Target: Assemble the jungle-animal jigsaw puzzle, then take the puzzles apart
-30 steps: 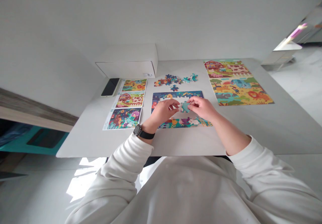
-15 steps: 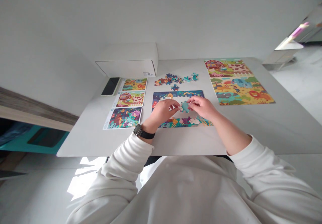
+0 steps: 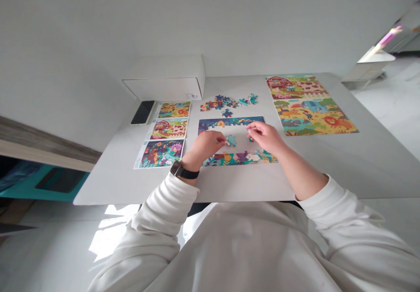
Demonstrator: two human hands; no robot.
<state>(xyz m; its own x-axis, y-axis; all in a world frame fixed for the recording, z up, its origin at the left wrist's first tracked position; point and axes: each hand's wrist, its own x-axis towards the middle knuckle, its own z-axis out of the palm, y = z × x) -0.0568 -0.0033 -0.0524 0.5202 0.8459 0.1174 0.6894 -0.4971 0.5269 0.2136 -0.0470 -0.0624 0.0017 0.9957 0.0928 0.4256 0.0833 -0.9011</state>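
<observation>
Pinching it by its left edge, your left hand (image 3: 207, 145) holds a teal puzzle piece (image 3: 231, 140) over the pale middle of the partly built puzzle (image 3: 252, 157); whether the piece touches the surface below cannot be told. Your right hand (image 3: 266, 138) is at the puzzle's right side, fingers curled toward the thumb, with a small green patch (image 3: 251, 140) showing beneath them (too little of it to say whether you grip anything). Beyond the puzzle's top border lies a cluster of loose pieces (image 3: 219, 102), with one blue piece (image 3: 226, 113) just beside it, nearer you. To your left, a sheet of three pictures (image 3: 160, 154) lies near the phone (image 3: 143, 112), in front of the white box (image 3: 164, 89). To your right, two animal scenes (image 3: 315, 116) lie on the table (image 3: 229, 187)
</observation>
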